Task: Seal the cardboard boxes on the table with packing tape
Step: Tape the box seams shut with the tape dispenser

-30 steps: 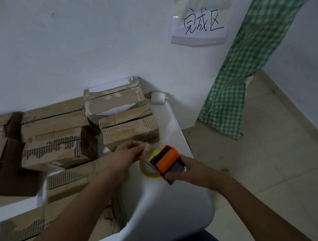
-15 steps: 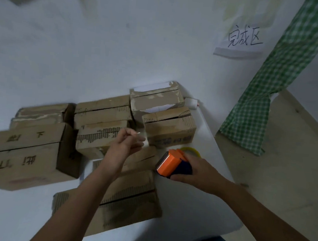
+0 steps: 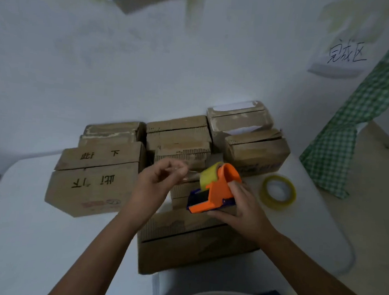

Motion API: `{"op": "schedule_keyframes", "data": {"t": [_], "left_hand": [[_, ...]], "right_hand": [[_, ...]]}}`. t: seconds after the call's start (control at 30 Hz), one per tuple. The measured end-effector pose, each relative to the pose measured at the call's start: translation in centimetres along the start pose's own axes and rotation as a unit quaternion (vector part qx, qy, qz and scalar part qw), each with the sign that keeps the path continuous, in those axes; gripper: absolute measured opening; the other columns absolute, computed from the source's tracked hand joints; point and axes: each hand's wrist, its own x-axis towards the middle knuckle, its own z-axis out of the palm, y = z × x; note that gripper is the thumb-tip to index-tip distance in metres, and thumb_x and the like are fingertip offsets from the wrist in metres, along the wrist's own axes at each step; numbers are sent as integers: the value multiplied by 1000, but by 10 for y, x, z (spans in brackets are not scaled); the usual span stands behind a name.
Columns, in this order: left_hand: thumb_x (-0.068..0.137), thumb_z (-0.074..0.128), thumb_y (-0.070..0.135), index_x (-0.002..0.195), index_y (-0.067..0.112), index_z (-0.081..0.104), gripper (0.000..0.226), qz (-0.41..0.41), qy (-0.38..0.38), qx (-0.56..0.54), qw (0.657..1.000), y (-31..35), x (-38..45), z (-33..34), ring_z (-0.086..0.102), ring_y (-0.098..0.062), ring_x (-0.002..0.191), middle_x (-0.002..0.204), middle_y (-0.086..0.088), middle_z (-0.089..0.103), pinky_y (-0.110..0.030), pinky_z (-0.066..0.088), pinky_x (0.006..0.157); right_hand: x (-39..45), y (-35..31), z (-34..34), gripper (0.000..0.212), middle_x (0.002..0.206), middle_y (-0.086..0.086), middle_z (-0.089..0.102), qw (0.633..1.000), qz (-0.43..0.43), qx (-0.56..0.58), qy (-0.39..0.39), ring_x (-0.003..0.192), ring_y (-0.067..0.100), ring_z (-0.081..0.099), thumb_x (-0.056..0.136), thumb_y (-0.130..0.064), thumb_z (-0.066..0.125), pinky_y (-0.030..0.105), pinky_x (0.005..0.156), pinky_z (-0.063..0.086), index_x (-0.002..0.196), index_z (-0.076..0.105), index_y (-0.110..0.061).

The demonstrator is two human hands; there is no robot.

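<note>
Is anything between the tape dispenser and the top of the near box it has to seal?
Nothing visible. The right hand holds the tape dispenser just above the near box; the left hand pinches the tape end beside it. The spare tape roll lies off to the right.

A white wall (image 3: 150,50) carries a handwritten paper sign (image 3: 346,58); green checked cloth (image 3: 353,127) hangs right.

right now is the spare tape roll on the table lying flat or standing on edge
Lying flat: the spare tape roll shows its round hole facing up on the table, right of the tape dispenser.
</note>
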Motion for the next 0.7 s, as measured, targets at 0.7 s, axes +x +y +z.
{"op": "schedule_keyframes", "data": {"t": [0.7], "left_hand": [[104,36,28,106,15,43,15,40,-8,-54,998,1,-25,-20,70,-22,97,98,-14,70,-26,57,84]], "right_hand": [[9,-22,46,79,124,-11,50,997,41,46,-51,118,12,47,74,-71,61,33,93,45,134,37,-26]]}}
